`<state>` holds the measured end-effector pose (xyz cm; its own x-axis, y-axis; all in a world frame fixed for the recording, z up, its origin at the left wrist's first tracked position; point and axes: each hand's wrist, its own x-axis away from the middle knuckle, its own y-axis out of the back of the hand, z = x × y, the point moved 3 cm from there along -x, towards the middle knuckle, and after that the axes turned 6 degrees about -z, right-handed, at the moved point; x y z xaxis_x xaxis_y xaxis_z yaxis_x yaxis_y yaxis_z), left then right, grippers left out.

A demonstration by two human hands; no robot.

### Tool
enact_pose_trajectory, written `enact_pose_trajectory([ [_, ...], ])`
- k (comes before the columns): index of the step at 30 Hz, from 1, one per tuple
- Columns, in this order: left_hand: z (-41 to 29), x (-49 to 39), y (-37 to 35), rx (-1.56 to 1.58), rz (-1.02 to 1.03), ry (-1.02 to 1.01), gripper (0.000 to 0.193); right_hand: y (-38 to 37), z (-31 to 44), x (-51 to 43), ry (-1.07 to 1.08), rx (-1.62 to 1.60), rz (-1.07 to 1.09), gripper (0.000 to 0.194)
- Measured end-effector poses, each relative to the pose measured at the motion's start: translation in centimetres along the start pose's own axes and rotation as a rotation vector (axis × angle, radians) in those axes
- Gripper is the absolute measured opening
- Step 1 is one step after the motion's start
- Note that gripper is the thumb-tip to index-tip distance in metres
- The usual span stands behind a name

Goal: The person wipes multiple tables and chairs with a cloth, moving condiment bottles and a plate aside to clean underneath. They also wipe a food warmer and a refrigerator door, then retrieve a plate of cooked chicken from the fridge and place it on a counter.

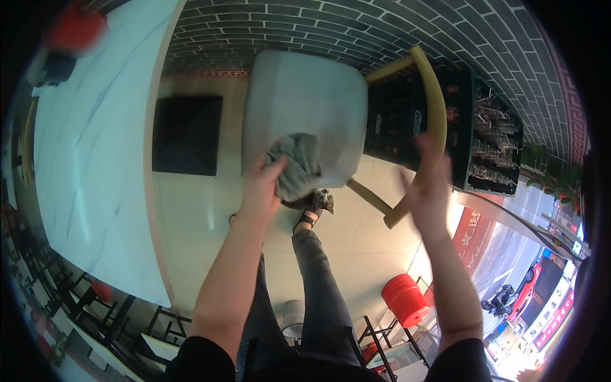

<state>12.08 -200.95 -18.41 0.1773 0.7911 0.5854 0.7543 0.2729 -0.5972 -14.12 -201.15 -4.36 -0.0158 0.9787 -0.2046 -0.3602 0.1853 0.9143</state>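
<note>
My left hand (262, 184) holds a crumpled grey cloth (297, 164) over the front part of a chair's grey seat (305, 95). Whether the cloth touches the seat is hard to tell. The chair has a curved wooden top rail (433, 102) on the right. Over the lower stretch of that rail is my right hand (429, 196), blurred, with its thumb apart from the fingers and no cloth in it. Contact between this hand and the rail cannot be made out. A tabby cat (321, 200) is at my sandalled foot (306, 219), just below the seat edge.
A white marble-patterned table (105, 143) runs along the left. Dark crates (494, 138) with bottles stand behind the chair rail. A red bucket (405, 300) stands lower right, near a black-framed stool (377, 339). A grey brick wall (305, 24) closes off the far side.
</note>
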Motion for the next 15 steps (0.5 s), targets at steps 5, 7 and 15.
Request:
enact_pose_trajectory([
  [5, -1.9, -7.1, 1.7, -1.27, 0.025, -0.788, 0.053, -2.3, -8.1, -1.3, -0.314, 0.224, -0.088, 0.068],
  [7, 0.5, -8.7, 2.9, -1.773, 0.044, -0.723, 0.062, -3.4, -9.6, -0.8, -0.442, 0.087, -0.063, 0.066],
  [15, 2.1, -20.4, 3.6, -1.915, 0.021, -0.919, 0.068, -3.6, -9.6, -0.7, -0.426, 0.072, -0.099, 0.065],
])
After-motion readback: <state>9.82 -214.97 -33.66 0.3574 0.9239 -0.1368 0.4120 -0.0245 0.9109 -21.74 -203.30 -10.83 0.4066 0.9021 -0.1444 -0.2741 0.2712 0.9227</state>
